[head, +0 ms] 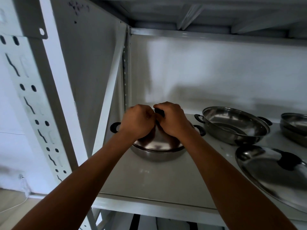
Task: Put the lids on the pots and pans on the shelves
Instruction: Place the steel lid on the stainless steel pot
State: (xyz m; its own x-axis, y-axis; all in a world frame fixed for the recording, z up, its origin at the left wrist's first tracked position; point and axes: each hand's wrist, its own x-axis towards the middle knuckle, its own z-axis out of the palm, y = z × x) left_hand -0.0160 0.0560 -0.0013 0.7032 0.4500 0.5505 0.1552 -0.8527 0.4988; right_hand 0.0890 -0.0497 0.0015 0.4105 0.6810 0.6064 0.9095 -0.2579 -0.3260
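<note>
Nearest the camera, two bare forearms reach up and forward over the front edge of the shelf point(126, 176). To the right, a loose lid point(265, 176) lies flat on the board with its black knob up, probably waiting for the next pan.

Farther in, both hands meet at the top of a steel lid point(157, 143) that sits on the pot point(159, 155) at the left end of the shelf. The right hand point(172, 120) is curled around the lid's black knob, gripping it. The left hand point(137, 122) is curled narrow beside it, fingertips at the knob, though whether it grips or only steadies I cannot tell. Holding at the knob lets the lid be centred; its rim appears settled all round the pot, so this one seems nearly done.

Beyond and to the right, an open pan point(232, 125) stands uncovered, well apart from the hands, and more pans point(294, 125) sit stacked at the frame's edge. Behind is the white back wall.
</note>
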